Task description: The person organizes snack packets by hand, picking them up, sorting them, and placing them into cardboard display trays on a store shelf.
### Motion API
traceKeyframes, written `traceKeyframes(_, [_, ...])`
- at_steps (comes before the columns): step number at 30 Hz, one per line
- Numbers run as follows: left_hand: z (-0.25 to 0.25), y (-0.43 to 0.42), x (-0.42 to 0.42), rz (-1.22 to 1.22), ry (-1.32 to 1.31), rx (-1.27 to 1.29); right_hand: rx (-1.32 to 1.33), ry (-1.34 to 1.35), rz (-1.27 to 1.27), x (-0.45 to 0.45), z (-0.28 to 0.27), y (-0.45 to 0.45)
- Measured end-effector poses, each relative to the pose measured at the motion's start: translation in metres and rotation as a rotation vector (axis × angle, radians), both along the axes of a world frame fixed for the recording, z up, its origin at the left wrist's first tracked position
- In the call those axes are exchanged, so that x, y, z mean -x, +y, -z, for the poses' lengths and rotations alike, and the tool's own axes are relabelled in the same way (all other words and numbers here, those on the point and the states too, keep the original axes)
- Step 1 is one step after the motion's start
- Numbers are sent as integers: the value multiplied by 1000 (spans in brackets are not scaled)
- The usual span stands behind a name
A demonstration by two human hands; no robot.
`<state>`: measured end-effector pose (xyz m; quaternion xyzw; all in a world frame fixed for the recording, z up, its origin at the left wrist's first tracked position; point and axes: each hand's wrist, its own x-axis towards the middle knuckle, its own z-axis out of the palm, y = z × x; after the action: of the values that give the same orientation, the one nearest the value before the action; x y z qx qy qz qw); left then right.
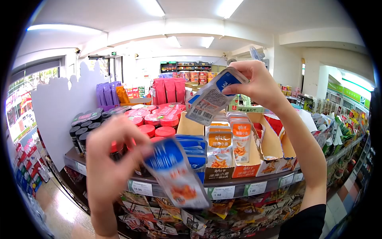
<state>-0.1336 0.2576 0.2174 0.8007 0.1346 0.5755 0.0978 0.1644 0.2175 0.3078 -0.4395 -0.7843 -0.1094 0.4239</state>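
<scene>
My left hand (115,155) is blurred by motion and pinches a blue-topped snack packet (177,173) by its upper left corner, in front of the shelf edge. Higher up, my right hand (254,81) grips another snack packet (211,97) by its top end; that one hangs tilted, with printed text and a barcode towards me. Below it stand cardboard display boxes holding orange snack packets (241,143) and brown-topped packets (219,149). Just left of these lies a stack of blue packets (193,149), partly hidden behind the packet in my left hand.
Red-lidded jars (163,117) and black-lidded jars (85,127) fill the shelf's left side. Price tags (223,192) line its front edge, with hanging snack bags below. Pink bags (169,91) and purple bags (108,93) stand behind. A white cutout panel (63,115) rises at left.
</scene>
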Motion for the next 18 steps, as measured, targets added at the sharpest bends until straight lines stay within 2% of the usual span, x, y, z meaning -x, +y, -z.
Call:
traceKeyframes(1, [-13, 4, 0, -47, -47, 71, -17, -6, 33, 0, 0, -3])
traceKeyframes(3, [-43, 19, -6, -118, -40, 49, -27, 30, 63, -3, 0, -7])
traceKeyframes(5, [-71, 46, -17, -83, 26, -120, -11, 115, 60, -9, 2, -10])
traceKeyframes(8, [-96, 81, -46, -95, 153, -254, 27, 79, 117, -19, 5, -20])
traceKeyframes(11, [-93, 113, -81, -85, 325, -215, 85, 133, 135, -22, 7, -23])
traceKeyframes(13, [-82, 130, -103, -101, 335, -175, 152, 211, 142, -25, 5, -23])
traceKeyframes(18, [-61, 142, -125, -169, 522, -189, 114, 189, 137, -44, -1, -12])
